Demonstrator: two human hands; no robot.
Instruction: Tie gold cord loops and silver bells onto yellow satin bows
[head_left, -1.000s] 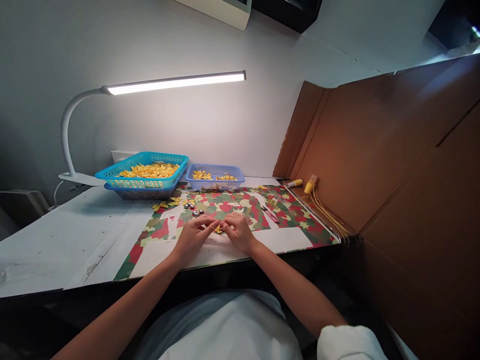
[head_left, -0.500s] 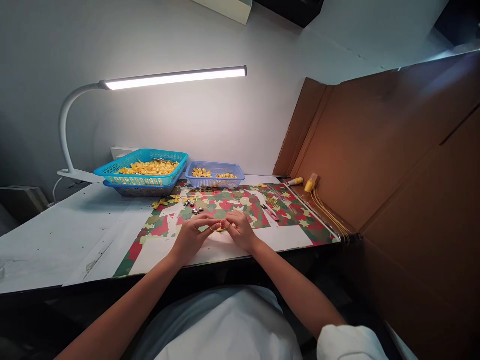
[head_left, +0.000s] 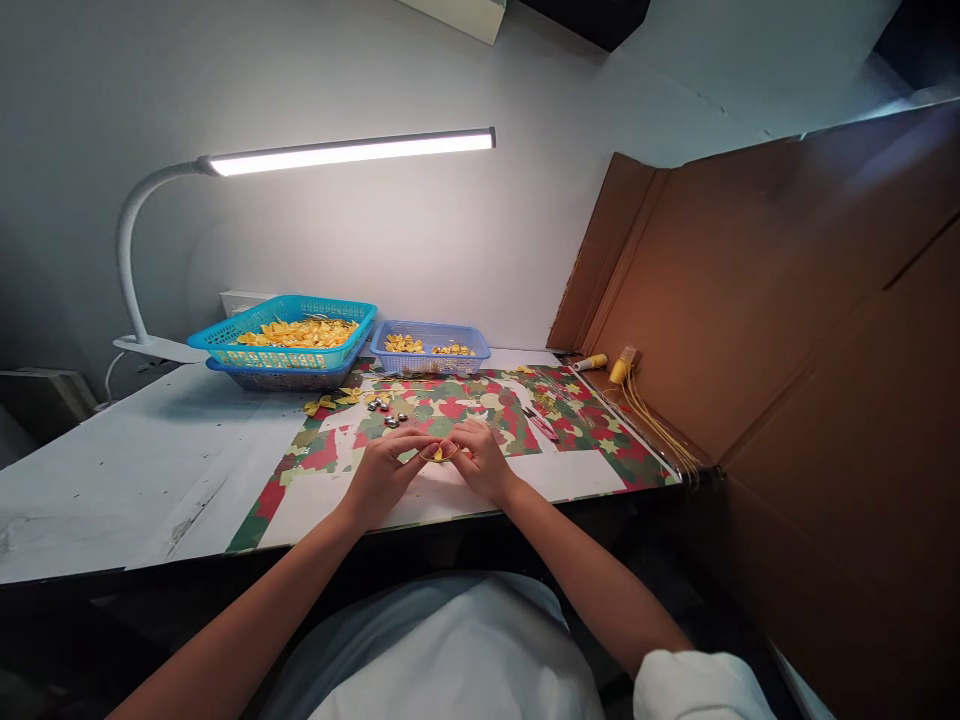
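Between my two hands, just above the front of the table, a thin gold cord (head_left: 438,458) curves in a loop with a small yellow piece at its middle. My left hand (head_left: 384,474) pinches its left side with thumb and fingertips. At the other side my right hand (head_left: 482,464) pinches it too, the fingertips of both hands nearly meeting. Fingers cover part of the cord. Beyond the hands lie several small silver balls, perhaps bells (head_left: 391,421), and a few yellow ribbon bows (head_left: 322,403). Pink-handled pliers (head_left: 541,425) rest to the right.
A turquoise basket (head_left: 281,357) full of yellow bows sits on a blue one at back left, beside a smaller blue-violet basket (head_left: 431,363). A lamp (head_left: 345,155) hangs over the table. Yellow spools (head_left: 621,368) and gold cords (head_left: 660,420) lie along the cardboard wall (head_left: 765,290).
The yellow piece at the loop's middle shows a little more plainly between the fingertips. Both hands stay in nearly the same place, and the view has shifted very slightly.
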